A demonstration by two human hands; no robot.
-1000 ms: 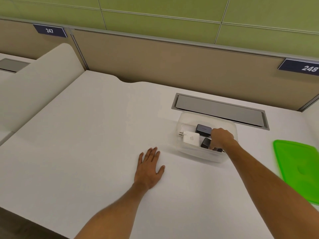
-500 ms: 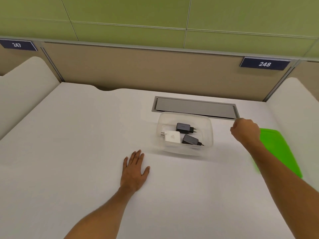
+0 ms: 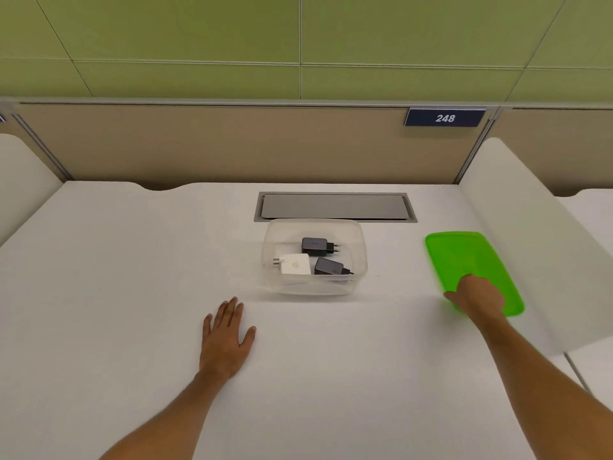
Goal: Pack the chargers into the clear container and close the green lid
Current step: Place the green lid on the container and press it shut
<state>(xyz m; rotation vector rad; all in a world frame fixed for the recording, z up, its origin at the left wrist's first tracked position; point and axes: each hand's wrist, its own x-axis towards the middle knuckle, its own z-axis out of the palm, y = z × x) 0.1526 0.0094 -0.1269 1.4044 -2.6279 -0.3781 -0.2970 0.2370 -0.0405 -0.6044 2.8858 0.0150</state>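
Note:
The clear container (image 3: pixel 363 250) stands open in the middle of the white desk. Inside it lie a white charger (image 3: pixel 296 264) at the left, a black charger (image 3: pixel 314 246) behind it and another black charger (image 3: pixel 328 266) at the front right. The green lid (image 3: pixel 464 254) lies flat on the desk to the right of the container, apart from it. My right hand (image 3: pixel 477 298) is on the lid's near left corner, fingers curled over it and thumb at its edge. My left hand (image 3: pixel 225 336) rests flat on the desk in front of the container, fingers spread, holding nothing.
A grey cable hatch (image 3: pixel 335 206) is set into the desk just behind the container. White curved dividers stand at the right (image 3: pixel 517 234) and left (image 3: pixel 20 180) sides. A beige partition with a sign reading 248 (image 3: pixel 444 118) closes the back.
My right hand left the container, swung right and came down on the green lid. The chargers stay in the container. The left hand has not moved on the desk.

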